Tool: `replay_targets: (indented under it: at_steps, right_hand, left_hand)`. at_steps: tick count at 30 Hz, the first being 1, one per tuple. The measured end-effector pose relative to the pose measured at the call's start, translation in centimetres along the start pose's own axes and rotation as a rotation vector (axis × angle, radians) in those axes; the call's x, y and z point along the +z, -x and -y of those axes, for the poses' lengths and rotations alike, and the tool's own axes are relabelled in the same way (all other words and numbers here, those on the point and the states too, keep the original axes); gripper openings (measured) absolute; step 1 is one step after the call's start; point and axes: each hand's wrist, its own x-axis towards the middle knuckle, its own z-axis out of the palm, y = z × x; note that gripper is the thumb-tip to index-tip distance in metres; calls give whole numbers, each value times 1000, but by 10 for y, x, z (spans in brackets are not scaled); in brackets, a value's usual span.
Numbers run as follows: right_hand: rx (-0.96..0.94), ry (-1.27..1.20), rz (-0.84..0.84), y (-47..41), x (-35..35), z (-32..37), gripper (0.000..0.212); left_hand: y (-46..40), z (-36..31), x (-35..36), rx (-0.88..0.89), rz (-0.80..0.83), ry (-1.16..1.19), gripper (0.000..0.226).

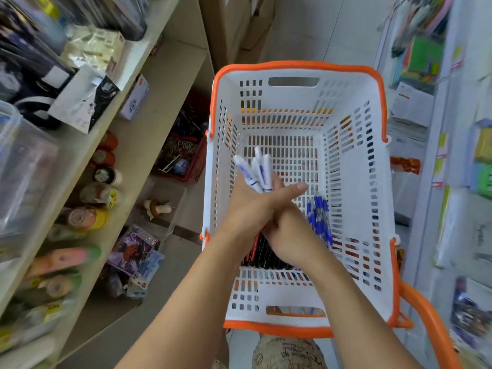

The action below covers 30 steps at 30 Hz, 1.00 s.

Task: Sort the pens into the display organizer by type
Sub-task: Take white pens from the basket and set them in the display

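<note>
A white basket with an orange rim point(300, 65) stands in front of me in a shop aisle. My left hand point(250, 209) is shut on a small bunch of white pens with blue print point(257, 171), held over the basket's middle. My right hand point(290, 235) reaches under my left wrist, its fingers curled down onto a row of black and red pens point(263, 257) at the basket's near end. Whether it grips any of them is hidden. A bundle of blue pens point(319, 217) lies on the basket floor just right of my right hand.
Beige shelves point(149, 107) on the left carry boxes, tape rolls and small bottles, and a red crate point(186, 166) sits on the low shelf beside the basket. White racks with stationery point(452, 155) line the right side. An orange handle point(431, 320) hangs at the basket's near right corner.
</note>
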Motion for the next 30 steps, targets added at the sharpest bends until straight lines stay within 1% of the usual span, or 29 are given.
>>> replay_targets:
  at_steps: [1, 2, 3, 4, 5, 6, 7, 8, 9, 10, 11, 12, 13, 14, 15, 16, 18, 20, 22, 23, 25, 26, 28, 30]
  right_hand:
    - [4, 107, -14, -1, 0, 0, 64]
    - [13, 224, -29, -1, 0, 1, 79]
    - [23, 328, -52, 1, -1, 4, 88]
    - [28, 374, -81, 2, -3, 3, 94]
    - [25, 333, -112, 5, -7, 2, 99]
    - [25, 223, -135, 7, -12, -1, 103]
    - [33, 45, -139, 8, -20, -4, 108]
    - [35, -185, -118, 12, -28, -4, 111]
    - [37, -424, -84, 17, -35, -7, 109]
    - [45, -668, -69, 22, -39, -8, 99]
    - [91, -912, -90, 26, -41, -11, 84]
    - [179, -1143, -130, 29, -42, -13, 68]
    - [284, -1330, -171, 30, -39, -15, 60]
    - [367, -1466, -204, 29, -35, -14, 60]
    - [410, -1529, -224, 26, -30, -11, 63]
    - [432, -1525, -243, 23, -27, -4, 66]
    - [440, -1426, -282, 15, -21, 12, 66]
    - [432, -1320, -267, 8, -18, 21, 65]
    - [376, -1105, -272, 8, -22, 25, 63]
    - [300, -951, -298, 9, -27, 25, 63]
    - [44, -684, -373, 7, -41, 36, 58]
    - [-79, -591, -362, 6, -47, 47, 56]
    - [-254, -380, -231, -1, -51, 71, 59]
    - [-314, -125, -3, -7, -44, 95, 63]
  left_hand:
    - [-2, -3, 3, -27, -49, 60, 39]
    - [-3, -6, 5, -54, -82, 149, 30]
    - [-4, -8, 7, -53, -92, 237, 24]
    - [-5, -9, 8, -32, -83, 298, 19]
    - [-5, -10, 9, -6, -70, 341, 14]
    - [-4, -10, 10, 12, -65, 383, 8]
    - [-3, -12, 11, 23, -70, 423, 7]
    - [-1, -14, 13, 34, -79, 462, 10]
    - [0, -18, 14, 54, -91, 496, 14]
    - [2, -24, 15, 86, -103, 518, 17]
    - [3, -29, 16, 126, -114, 522, 19]
    - [3, -32, 16, 164, -124, 511, 20]
    - [3, -34, 18, 194, -133, 485, 20]
    - [3, -33, 20, 216, -138, 451, 19]
    - [4, -30, 23, 225, -137, 414, 16]
    - [5, -26, 27, 216, -132, 382, 14]
    - [11, -19, 34, 175, -143, 355, 15]
    - [16, -19, 37, 144, -167, 378, 16]
    - [18, -24, 31, 140, -127, 415, 19]
    - [19, -28, 25, 156, -88, 394, 20]
    - [25, -33, 11, 184, 9, 259, 23]
    - [30, -35, 5, 189, 55, 183, 27]
    - [43, -39, -9, 176, 117, 80, 39]
    - [58, -41, -27, 151, 130, 36, 40]
